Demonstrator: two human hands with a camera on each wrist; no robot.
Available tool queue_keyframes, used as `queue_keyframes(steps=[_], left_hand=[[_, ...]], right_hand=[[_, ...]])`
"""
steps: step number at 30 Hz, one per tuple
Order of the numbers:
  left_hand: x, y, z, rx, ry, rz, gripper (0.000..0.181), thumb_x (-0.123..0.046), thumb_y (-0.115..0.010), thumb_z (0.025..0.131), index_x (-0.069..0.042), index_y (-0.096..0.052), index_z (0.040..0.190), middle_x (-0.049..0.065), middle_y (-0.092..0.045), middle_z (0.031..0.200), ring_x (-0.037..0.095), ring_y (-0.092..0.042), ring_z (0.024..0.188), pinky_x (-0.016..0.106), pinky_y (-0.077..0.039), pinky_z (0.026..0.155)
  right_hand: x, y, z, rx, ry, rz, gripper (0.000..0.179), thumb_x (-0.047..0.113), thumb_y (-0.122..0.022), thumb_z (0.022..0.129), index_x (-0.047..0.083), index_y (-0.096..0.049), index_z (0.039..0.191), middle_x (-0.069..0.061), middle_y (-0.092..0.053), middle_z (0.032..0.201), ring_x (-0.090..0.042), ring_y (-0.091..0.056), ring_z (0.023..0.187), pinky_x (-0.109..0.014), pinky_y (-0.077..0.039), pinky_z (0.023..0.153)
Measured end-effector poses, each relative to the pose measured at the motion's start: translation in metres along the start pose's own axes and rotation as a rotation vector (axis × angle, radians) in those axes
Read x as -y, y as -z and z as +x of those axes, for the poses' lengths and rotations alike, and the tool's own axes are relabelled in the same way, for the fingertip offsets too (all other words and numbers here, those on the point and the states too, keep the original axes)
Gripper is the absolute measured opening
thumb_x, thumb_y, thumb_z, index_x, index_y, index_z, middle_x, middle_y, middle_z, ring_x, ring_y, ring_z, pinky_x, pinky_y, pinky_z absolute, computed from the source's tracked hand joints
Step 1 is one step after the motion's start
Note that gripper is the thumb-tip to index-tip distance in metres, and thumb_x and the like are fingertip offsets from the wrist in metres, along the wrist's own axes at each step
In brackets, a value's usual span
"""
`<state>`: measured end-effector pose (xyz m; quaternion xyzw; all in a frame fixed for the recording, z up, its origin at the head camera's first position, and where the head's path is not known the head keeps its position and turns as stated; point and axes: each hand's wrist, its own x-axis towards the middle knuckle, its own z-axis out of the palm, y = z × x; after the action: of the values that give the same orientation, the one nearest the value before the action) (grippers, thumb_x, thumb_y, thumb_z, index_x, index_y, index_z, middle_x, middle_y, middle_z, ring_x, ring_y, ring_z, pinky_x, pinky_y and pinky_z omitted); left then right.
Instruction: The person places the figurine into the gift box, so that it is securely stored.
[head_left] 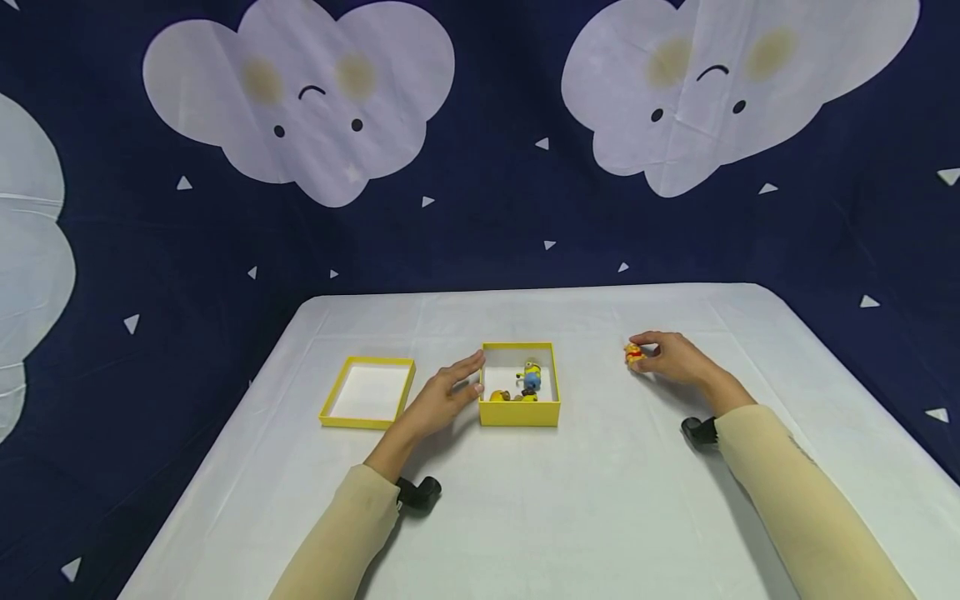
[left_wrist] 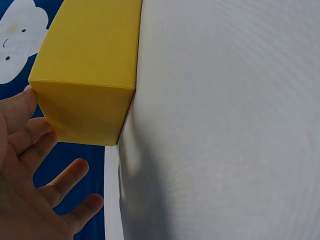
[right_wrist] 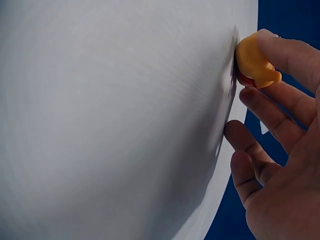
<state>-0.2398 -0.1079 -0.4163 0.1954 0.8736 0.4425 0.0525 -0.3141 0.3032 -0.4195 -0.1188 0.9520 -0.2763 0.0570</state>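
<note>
A yellow open box (head_left: pixel 519 414) stands mid-table with several small toy figures inside, one of them a blue-and-yellow minion figure (head_left: pixel 532 377). Against the box's left side rests my left hand (head_left: pixel 441 402), its fingertips touching the wall. In the left wrist view the thumb and two fingers meet the yellow box (left_wrist: pixel 85 112), while the other fingers stick out free. To the right, my right hand (head_left: pixel 677 360) pinches a small yellow bear figure (head_left: pixel 634 353) in a red top between thumb and fingers. The right wrist view shows the bear figure (right_wrist: pixel 252 57) at the table surface.
Left of the box lies a shallow yellow-rimmed lid (head_left: pixel 367 422), its white inside facing up. A white cloth covers the table (head_left: pixel 570 508). Behind it hangs a dark blue curtain (head_left: pixel 495 158) with clouds and small triangles.
</note>
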Motion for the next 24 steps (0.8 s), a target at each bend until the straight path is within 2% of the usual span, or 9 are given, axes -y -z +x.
queue_keyframes(steps=[8,11,19,21,24], left_hand=[[0.0,0.0,-0.001,-0.005,0.011,0.0,0.052,-0.03,-0.054,0.096,-0.02,-0.039,0.144,-0.014,-0.029,0.154,0.025,-0.023,0.145,0.048,-0.023,0.118],[0.0,0.0,0.0,-0.006,0.012,0.001,0.051,-0.03,-0.054,0.096,-0.023,-0.04,0.144,-0.014,-0.029,0.154,0.025,-0.024,0.145,0.048,-0.023,0.118],[0.001,0.0,0.002,-0.006,0.006,0.001,0.051,-0.028,-0.054,0.096,-0.022,-0.039,0.144,-0.014,-0.029,0.154,0.025,-0.023,0.145,0.048,-0.021,0.118],[0.001,0.0,0.002,-0.004,0.007,0.004,0.051,-0.029,-0.054,0.096,-0.021,-0.039,0.144,-0.014,-0.029,0.154,0.024,-0.024,0.145,0.048,-0.022,0.118],[0.001,0.0,0.0,-0.006,-0.024,0.009,0.051,-0.026,-0.054,0.096,-0.016,-0.039,0.144,-0.009,-0.03,0.154,0.025,-0.025,0.145,0.049,-0.017,0.119]], right_hand=[[0.0,-0.001,0.0,-0.028,0.008,-0.021,0.057,0.025,-0.072,0.08,0.001,-0.055,0.129,-0.021,-0.063,0.115,-0.024,-0.055,0.087,-0.025,-0.04,0.066],[0.001,-0.001,0.0,-0.038,0.0,-0.035,0.056,0.026,-0.072,0.08,0.003,-0.056,0.128,-0.02,-0.064,0.112,-0.023,-0.055,0.086,-0.024,-0.039,0.065],[0.006,0.003,-0.002,-0.028,-0.028,-0.043,0.057,0.029,-0.07,0.082,0.006,-0.054,0.131,-0.02,-0.061,0.109,-0.025,-0.051,0.086,-0.026,-0.038,0.063],[0.009,0.004,-0.003,-0.028,-0.022,-0.04,0.056,0.029,-0.07,0.083,0.006,-0.054,0.131,-0.021,-0.06,0.111,-0.027,-0.052,0.089,-0.026,-0.039,0.065],[0.014,0.006,-0.004,-0.037,0.015,-0.045,0.056,0.03,-0.07,0.083,0.006,-0.054,0.131,-0.024,-0.061,0.113,-0.03,-0.054,0.094,-0.027,-0.041,0.067]])
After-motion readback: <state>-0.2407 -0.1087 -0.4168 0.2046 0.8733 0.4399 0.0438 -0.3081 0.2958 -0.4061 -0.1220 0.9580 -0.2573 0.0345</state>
